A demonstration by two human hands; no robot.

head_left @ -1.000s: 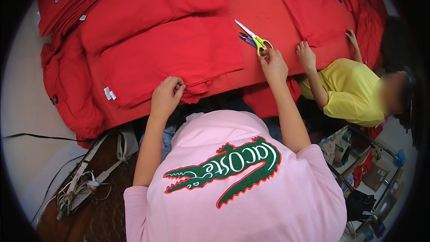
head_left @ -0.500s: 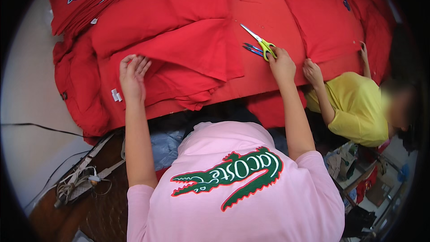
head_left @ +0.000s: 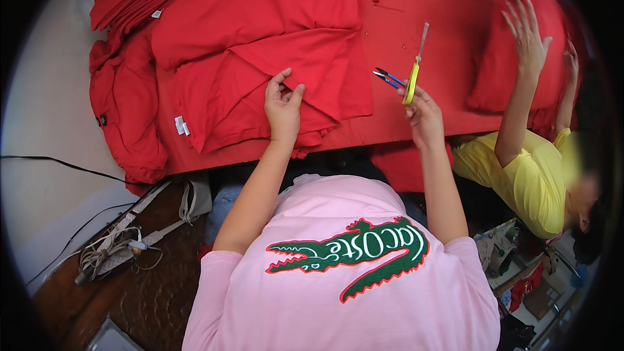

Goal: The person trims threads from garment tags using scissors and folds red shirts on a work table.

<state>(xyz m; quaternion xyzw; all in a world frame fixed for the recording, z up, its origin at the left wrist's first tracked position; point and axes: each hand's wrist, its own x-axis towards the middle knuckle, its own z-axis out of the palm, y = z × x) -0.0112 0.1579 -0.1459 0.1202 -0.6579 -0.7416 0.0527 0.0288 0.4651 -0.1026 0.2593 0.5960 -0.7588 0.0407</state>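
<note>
Two risks are visible here; the right hand (head_left: 426,114) has its fingers clamped on yellow-handled scissors (head_left: 413,71) raised over the tabletop (head_left: 403,36), blades up, near a co-worker's arm (head_left: 517,110); the left hand (head_left: 283,105) presses the folded red garment (head_left: 273,71) with fingers together, which may slip or wrinkle.
</note>
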